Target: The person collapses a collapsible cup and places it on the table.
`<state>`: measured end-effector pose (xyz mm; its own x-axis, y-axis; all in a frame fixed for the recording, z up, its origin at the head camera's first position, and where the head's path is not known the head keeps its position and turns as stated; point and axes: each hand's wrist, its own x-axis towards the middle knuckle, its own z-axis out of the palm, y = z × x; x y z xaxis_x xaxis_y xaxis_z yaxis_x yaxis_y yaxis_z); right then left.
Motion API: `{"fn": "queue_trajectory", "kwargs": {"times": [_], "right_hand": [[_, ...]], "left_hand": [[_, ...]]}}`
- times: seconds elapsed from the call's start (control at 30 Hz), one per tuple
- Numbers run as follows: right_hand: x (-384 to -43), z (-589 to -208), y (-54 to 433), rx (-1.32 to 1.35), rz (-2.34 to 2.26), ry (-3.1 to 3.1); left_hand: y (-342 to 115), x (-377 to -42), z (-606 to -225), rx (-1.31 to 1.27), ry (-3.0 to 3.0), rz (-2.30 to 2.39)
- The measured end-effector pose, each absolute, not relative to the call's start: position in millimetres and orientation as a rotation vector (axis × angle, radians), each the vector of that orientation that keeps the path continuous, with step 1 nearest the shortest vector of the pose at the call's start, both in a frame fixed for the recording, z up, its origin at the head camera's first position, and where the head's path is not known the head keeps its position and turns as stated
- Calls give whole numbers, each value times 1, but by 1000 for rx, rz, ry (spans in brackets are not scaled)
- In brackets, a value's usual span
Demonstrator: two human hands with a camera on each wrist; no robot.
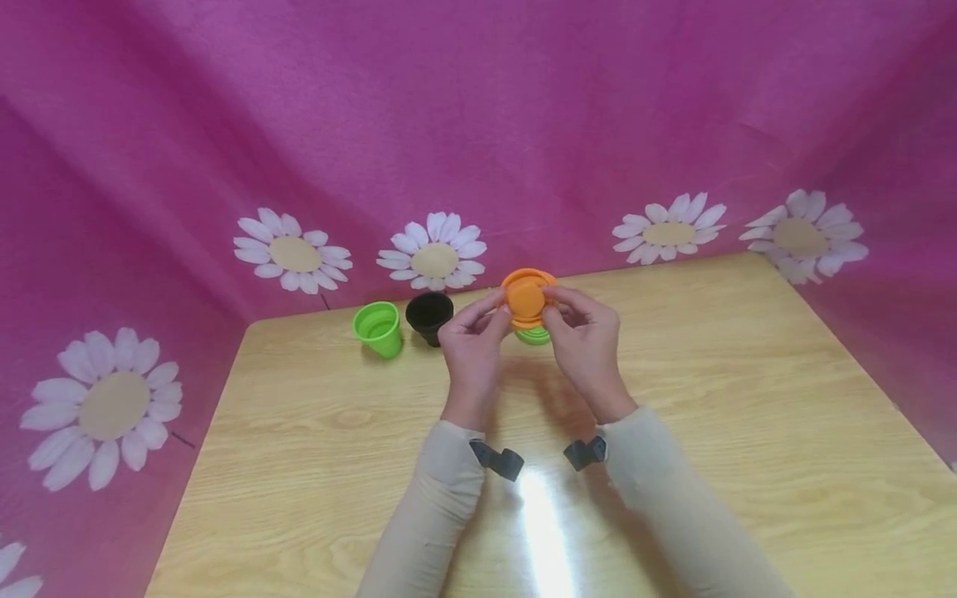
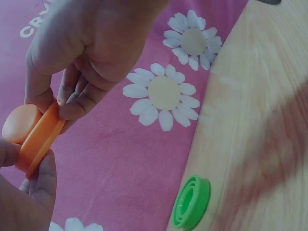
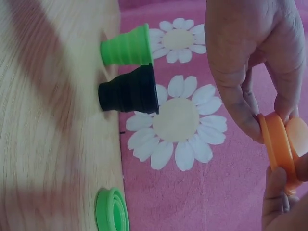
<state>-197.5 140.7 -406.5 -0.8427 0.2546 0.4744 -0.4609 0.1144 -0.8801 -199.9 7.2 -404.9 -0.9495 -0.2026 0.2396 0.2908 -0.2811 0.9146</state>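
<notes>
An orange collapsible cup (image 1: 527,299), squashed to a thick ringed disc, is held up over the far part of the table. My left hand (image 1: 475,345) pinches its left edge between thumb and fingers, while my right hand (image 1: 591,345) grips the opposite edge the same way. Both wrist views show the cup's round base (image 2: 21,124) standing out from the rings. Beneath and behind the orange cup, partly hidden in the head view, a flattened green collapsible cup (image 3: 111,211) lies on the table.
To the left of my hands stand an expanded green cup (image 1: 380,330) and an expanded black cup (image 1: 429,316), both upright. The wooden table (image 1: 748,432) ends at a pink curtain (image 1: 523,124) printed with white daisies. Dark straps with small mounts sit at both wrists.
</notes>
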Motion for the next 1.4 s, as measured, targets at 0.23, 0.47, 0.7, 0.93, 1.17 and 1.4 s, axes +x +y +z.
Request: {"fn": "queue_trajectory", "kwargs": {"times": [0.23,0.47,0.7,0.93,1.17,1.4], "right_hand": [[-197,-408,141,204,1844,-1817],[-199,-411,143,337,1709,-1897],[-197,-405,145,383,1759,-2017],[-198,-402,149,457,1629,-2074],[-199,-401,153,540,1352,-2081],[-200,-404,150,599,1074,-2052]], "left_hand": [[5,-202,-399,-292,-1920,-1973],[2,-204,-396,-392,-2006,-1780],[-2,-205,-396,-334,-1923,-1985],[-4,-203,-391,-403,-2053,-1869],[-3,-201,-385,-462,-2064,-1716],[1,-197,-391,-476,-2062,-1482]]}}
